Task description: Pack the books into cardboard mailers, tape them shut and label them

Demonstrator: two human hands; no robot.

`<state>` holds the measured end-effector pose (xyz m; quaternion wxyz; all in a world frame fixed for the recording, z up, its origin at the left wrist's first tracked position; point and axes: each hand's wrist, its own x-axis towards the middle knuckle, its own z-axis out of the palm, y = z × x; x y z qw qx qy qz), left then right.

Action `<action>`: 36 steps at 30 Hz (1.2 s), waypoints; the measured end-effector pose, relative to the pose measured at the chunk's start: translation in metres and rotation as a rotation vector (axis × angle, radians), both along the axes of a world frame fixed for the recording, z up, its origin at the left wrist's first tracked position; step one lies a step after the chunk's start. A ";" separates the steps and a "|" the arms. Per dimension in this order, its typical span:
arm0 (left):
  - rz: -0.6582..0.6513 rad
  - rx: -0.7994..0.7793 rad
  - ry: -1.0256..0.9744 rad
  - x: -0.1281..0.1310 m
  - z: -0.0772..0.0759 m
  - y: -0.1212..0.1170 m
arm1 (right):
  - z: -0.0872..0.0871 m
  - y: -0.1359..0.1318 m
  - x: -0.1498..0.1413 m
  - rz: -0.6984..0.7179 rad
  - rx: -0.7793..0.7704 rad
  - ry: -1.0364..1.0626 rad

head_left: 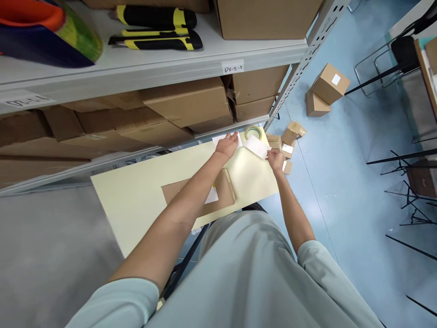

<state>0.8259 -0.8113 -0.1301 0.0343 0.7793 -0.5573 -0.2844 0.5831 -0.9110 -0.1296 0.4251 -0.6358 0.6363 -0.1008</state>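
My left hand (228,146) lies with fingers stretched out over a white sheet of paper (239,140) at the far edge of a pale yellow table. A second white sheet, which looks like a paper label (256,146), is pinched at its right corner by my right hand (276,160). This label tilts up off the tabletop (136,191). Just beyond it lies a roll of tape (253,132), flat on the table. Closer to my body, a flat cardboard box (223,191) with a white label on it is partly hidden under my left forearm.
Along the far side runs a metal shelf (150,68) full of cardboard boxes, with yellow-black utility knives (157,43) on its upper board. Small boxes (288,141) are piled beside the table's right end. Larger boxes (329,84) and chairs (404,50) stand on the blue floor.
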 end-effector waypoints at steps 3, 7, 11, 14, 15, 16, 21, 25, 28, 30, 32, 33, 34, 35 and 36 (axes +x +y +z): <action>-0.036 0.038 -0.019 0.000 0.005 0.001 | 0.008 0.013 -0.016 -0.051 0.015 -0.014; 0.094 -0.041 0.113 0.001 0.013 0.004 | 0.024 0.033 -0.033 -0.053 0.010 -0.091; 0.273 -0.200 0.281 -0.005 0.033 0.017 | 0.051 0.054 -0.044 -0.015 -0.038 -0.208; 0.335 -0.294 0.292 -0.027 0.061 0.048 | 0.079 0.075 -0.052 0.033 -0.089 -0.273; 0.360 -0.332 0.335 -0.038 0.072 0.063 | 0.089 0.083 -0.055 0.063 -0.113 -0.286; 0.460 -0.408 0.526 -0.052 0.083 0.080 | 0.099 0.093 -0.057 0.104 -0.139 -0.294; 0.652 -0.438 1.007 -0.125 0.133 0.171 | 0.143 0.149 -0.056 0.520 -0.360 -0.341; 0.894 -0.544 1.213 -0.156 0.158 0.218 | 0.154 0.187 -0.045 0.815 -0.483 -0.339; 1.039 -0.598 1.155 -0.161 0.165 0.239 | 0.156 0.207 -0.034 0.930 -0.451 -0.365; 1.122 -0.600 1.071 -0.160 0.165 0.250 | 0.159 0.216 -0.027 0.966 -0.394 -0.413; 1.179 -0.598 0.979 -0.157 0.164 0.260 | 0.164 0.219 -0.020 0.959 -0.338 -0.465; 1.198 -0.595 0.943 -0.155 0.163 0.265 | 0.166 0.218 -0.015 0.928 -0.318 -0.482; 1.211 -0.588 0.923 -0.152 0.163 0.270 | 0.169 0.216 -0.010 0.878 -0.303 -0.492; 1.216 -0.577 0.918 -0.150 0.163 0.274 | 0.170 0.213 -0.005 0.813 -0.289 -0.497; 1.212 -0.562 0.924 -0.147 0.164 0.279 | 0.172 0.210 0.001 0.739 -0.264 -0.501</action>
